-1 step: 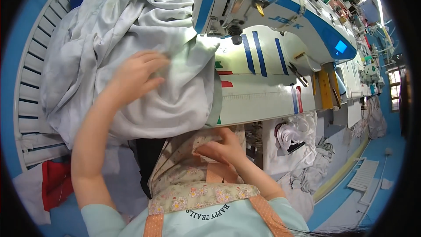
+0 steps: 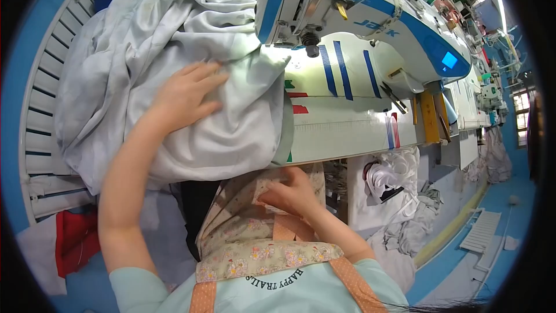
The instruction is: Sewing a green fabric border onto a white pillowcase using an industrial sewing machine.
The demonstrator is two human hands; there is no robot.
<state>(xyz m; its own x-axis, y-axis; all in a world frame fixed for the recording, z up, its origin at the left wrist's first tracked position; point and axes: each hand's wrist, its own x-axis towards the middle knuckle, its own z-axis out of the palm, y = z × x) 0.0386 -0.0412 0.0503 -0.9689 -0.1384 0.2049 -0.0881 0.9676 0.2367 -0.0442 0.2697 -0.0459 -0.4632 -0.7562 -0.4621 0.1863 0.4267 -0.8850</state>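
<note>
Grey fabric (image 2: 139,72) lies under the left hand (image 2: 186,97), grip loosely spread.

A tube light (image 2: 500,8) is glowing at upper right. Below it, a blue wall (image 2: 520,161) is framing a barred window (image 2: 522,117). A slatted panel (image 2: 482,232) is lying on the blue floor (image 2: 501,204); a white slatted rack (image 2: 46,165) is flanking the table (image 2: 341,136) at left.

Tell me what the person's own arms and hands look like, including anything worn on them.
The left hand and right hand are bare, without gloves. No watch or bracelet shows on either wrist; the left hand is too blurred to rule out a ring. Short, plain, pale mint-green sleeves leave both forearms uncovered, with no cables or clear markings.
</note>
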